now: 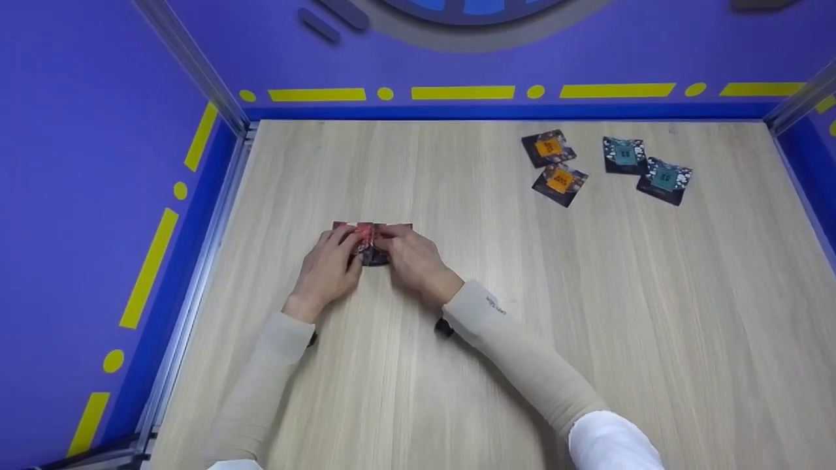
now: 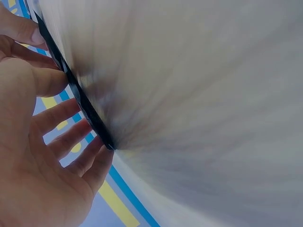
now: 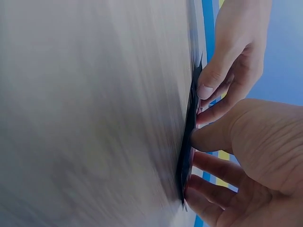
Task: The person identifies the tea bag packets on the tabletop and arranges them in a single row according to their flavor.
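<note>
I see close-fitting beige arm covers (image 1: 532, 365), the right one marked with dark print (image 1: 494, 304), white sleeves (image 1: 614, 441) above, black pieces (image 1: 444, 328) underneath.

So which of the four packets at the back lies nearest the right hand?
The lower orange-labelled packet; the other orange-labelled one sits farther back, both teal-labelled packets farther right.
</note>
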